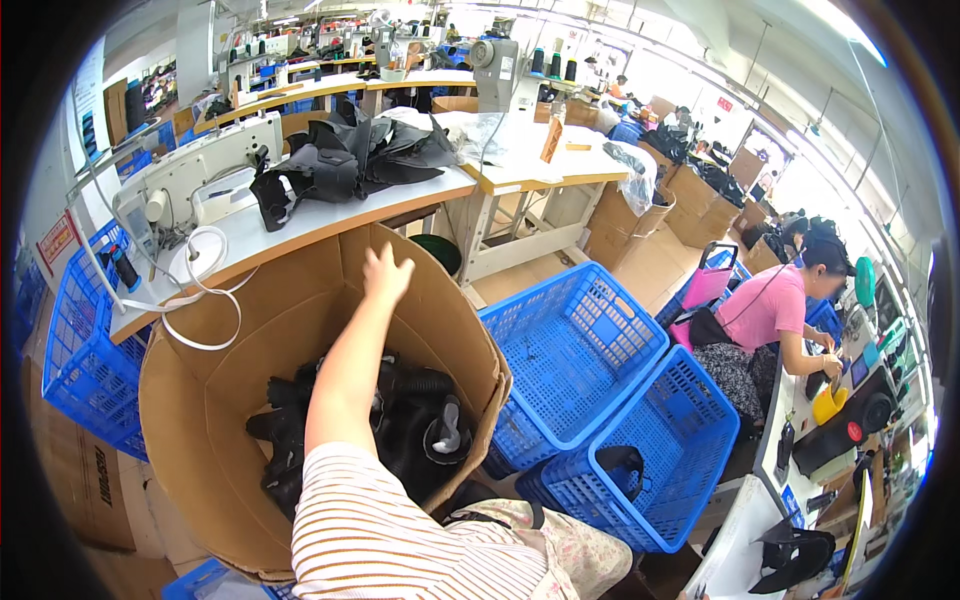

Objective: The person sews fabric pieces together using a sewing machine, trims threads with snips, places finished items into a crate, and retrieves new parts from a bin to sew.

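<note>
From white, brown-striped sleeve (365,505), extending empty left hand (386,278) with fingers spread above brown cardboard box (190,410); can't judge unseen right hand. Apparently mid-reach toward loose black fabric-like pieces (335,165) on white desk (390,200); calls for stretching further.

The forearm (345,390) partly hides the black pieces (402,452)

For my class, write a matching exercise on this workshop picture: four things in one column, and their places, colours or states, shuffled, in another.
1. Left hand
2. Cardboard box
3. Heaped black pieces
4. White strap

A. Brown, open-topped
B. Draped over a tabletop's edge
C. Raised, apparently holding nothing
D. Lying on a tabletop

Pairs: 1-C, 2-A, 3-D, 4-B
</note>
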`<state>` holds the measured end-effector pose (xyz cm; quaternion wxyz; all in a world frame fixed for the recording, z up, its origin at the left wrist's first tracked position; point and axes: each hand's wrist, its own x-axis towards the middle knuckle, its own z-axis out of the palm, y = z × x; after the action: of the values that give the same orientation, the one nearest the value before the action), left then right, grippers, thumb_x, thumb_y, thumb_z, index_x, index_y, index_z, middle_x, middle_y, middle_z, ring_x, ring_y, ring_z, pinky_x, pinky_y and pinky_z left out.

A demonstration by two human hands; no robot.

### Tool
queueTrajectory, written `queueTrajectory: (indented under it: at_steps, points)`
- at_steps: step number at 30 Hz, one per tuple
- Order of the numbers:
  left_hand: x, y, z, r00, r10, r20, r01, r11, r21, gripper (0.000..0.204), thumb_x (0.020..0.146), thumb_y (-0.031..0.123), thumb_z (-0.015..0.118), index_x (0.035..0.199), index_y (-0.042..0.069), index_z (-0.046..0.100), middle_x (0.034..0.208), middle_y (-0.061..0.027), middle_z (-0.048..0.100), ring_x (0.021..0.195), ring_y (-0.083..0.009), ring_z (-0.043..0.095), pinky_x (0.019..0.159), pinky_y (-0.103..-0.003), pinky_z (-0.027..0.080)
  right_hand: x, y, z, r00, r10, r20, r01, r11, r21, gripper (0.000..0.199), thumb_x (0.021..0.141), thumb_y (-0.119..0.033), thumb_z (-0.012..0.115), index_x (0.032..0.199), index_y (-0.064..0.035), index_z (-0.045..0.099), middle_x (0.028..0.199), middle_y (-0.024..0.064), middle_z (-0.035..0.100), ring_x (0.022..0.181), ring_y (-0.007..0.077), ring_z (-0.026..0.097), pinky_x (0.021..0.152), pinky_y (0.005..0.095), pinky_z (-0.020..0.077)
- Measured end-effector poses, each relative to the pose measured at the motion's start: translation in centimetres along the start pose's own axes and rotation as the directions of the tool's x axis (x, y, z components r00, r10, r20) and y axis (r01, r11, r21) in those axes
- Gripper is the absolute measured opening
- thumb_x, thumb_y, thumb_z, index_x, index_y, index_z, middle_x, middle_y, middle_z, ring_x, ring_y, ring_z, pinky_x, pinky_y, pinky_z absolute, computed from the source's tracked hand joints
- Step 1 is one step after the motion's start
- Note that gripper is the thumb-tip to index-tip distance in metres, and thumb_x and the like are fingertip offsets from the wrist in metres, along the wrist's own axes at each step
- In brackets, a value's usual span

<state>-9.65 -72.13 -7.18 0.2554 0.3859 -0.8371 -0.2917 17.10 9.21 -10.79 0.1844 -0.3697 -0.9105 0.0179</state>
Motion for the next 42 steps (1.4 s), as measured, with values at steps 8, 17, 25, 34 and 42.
queueTrajectory:
  at_steps: [8,17,25,34,42]
  points:
    - [16.1,-2.2,-3.8,0.992,-0.006,-0.128,0.063,0.896,0.44,0.069,0.083,0.047,0.062,0.145,0.027,0.04,0.16,-0.0153,0.003,0.145,-0.0354,0.016,0.114,-0.044,0.024,0.3,-0.9,-0.2,0.999,0.018,0.033,-0.018,1.0,-0.01,0.047,0.076,-0.04,0.073,0.116,-0.0165,0.067,0.106,0.0076,0.067,0.09,0.025,0.065,0.079,0.0375,0.0495]
    - [22.6,-4.4,-4.5,0.607,-0.067,-0.792,0.271,0.954,0.128,0.057,0.087,0.041,0.055,0.125,-0.002,0.053,0.143,-0.0181,0.038,0.126,-0.0359,0.041,0.104,-0.049,0.035,-0.1,-3.2,-1.6,0.995,0.052,0.089,-0.05,0.999,-0.019,0.044,0.083,-0.038,0.07,0.115,-0.0082,0.067,0.106,0.0091,0.069,0.093,0.0257,0.065,0.082,0.0353,0.0492]
    - [17.9,-5.7,-19.9,0.195,0.022,-0.981,-0.102,0.995,0.002,0.038,0.087,0.022,0.051,0.112,-0.006,0.063,0.123,-0.0256,0.05,0.117,-0.0406,0.046,0.101,-0.049,0.035,-0.6,-3.0,-2.2,0.998,0.02,0.052,-0.02,1.0,0.014,0.041,0.085,-0.037,0.067,0.115,-0.0092,0.067,0.106,0.01,0.069,0.092,0.0266,0.065,0.083,0.0356,0.049]
    - [4.4,8.1,-24.2,0.104,0.532,-0.84,-0.638,0.684,0.354,0.028,0.091,0.01,0.054,0.106,0.021,0.074,0.112,-0.0088,0.066,0.102,-0.0272,0.059,0.09,-0.037,0.045,-0.3,5.7,4.0,0.985,0.035,-0.167,-0.003,0.982,0.188,0.041,0.082,-0.015,0.068,0.118,0.002,0.061,0.113,0.0177,0.065,0.104,0.0291,0.062,0.094,0.036,0.0469]
    - [-7.2,23.2,-7.0,0.72,0.692,0.056,0.072,0.006,-0.997,0.028,0.094,0.006,0.051,0.12,-0.003,0.054,0.109,-0.012,0.064,0.097,-0.0217,0.063,0.088,-0.035,0.052,-9.8,0.4,-6.8,0.894,0.25,-0.373,-0.236,0.968,0.083,0.024,0.081,-0.017,0.062,0.104,-0.0116,0.067,0.088,0.0118,0.069,0.079,0.0319,0.066,0.067,0.0401,0.0514]
